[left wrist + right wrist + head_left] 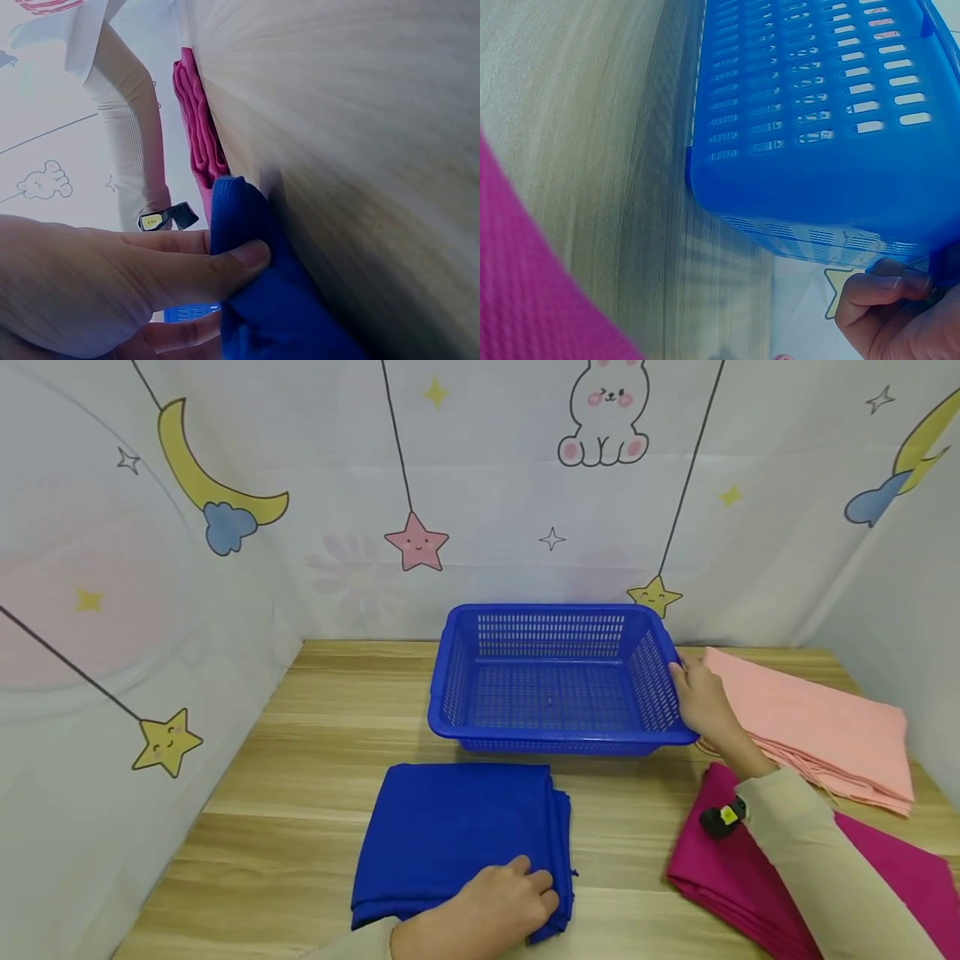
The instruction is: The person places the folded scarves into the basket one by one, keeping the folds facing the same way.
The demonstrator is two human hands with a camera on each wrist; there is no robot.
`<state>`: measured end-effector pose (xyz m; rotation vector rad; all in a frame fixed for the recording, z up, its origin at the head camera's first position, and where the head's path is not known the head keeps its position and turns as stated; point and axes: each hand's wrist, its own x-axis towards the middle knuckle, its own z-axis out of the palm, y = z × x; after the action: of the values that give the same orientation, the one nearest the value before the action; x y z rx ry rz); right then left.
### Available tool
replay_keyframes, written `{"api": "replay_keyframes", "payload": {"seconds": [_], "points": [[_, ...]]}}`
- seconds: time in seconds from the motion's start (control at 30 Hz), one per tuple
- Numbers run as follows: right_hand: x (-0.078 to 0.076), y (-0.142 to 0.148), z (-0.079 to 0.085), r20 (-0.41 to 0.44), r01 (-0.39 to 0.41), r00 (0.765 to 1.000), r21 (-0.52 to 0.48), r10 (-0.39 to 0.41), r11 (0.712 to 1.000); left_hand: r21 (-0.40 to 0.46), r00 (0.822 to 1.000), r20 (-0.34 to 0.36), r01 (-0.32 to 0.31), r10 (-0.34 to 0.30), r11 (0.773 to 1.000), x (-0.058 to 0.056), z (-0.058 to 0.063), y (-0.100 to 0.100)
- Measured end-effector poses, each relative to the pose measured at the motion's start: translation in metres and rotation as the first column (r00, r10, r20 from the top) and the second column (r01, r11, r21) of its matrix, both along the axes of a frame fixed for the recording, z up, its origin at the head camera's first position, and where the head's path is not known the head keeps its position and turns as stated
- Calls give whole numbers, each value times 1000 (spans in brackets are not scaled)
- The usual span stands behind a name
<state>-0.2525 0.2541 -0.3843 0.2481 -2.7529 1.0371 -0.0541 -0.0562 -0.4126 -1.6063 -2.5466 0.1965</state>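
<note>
A blue plastic basket (551,735) with slotted walls stands at the back middle of the table. My right hand (701,693) grips the rim at its right end; in the right wrist view the fingers (881,289) curl at the rim. Nearer to me lies a folded blue cloth (457,827). My left hand (491,906) is over its front right part. The left wrist view shows the thumb and fingers pinching an edge of the blue cloth (247,225).
At right a folded magenta cloth (697,852) lies partly under my right forearm. Behind it is a folded pink cloth (817,718), close to the basket's right end. A printed curtain (495,468) hangs behind the wooden table (300,760).
</note>
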Motion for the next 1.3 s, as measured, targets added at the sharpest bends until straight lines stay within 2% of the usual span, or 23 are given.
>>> {"api": "replay_keyframes", "payload": {"seconds": [0.33,0.63,0.9,1.13,1.3], "points": [[1,2,-3,-8,6,1000,-12,-6,1000,-7,998,66,5,-5,1000,1,0,4],[0,0,-2,4,7,1000,-4,-7,1000,-27,995,102,6,-4,1000,1,1,8],[-2,0,-1,19,12,1000,-2,-12,1000,-27,993,118,32,-28,999,0,4,14],[-1,0,-2,14,9,1000,-12,-8,1000,-69,987,160,16,-5,997,1,5,19],[-1,0,0,19,8,1000,-11,-8,1000,-75,990,143,18,-7,997,1,5,20]]}}
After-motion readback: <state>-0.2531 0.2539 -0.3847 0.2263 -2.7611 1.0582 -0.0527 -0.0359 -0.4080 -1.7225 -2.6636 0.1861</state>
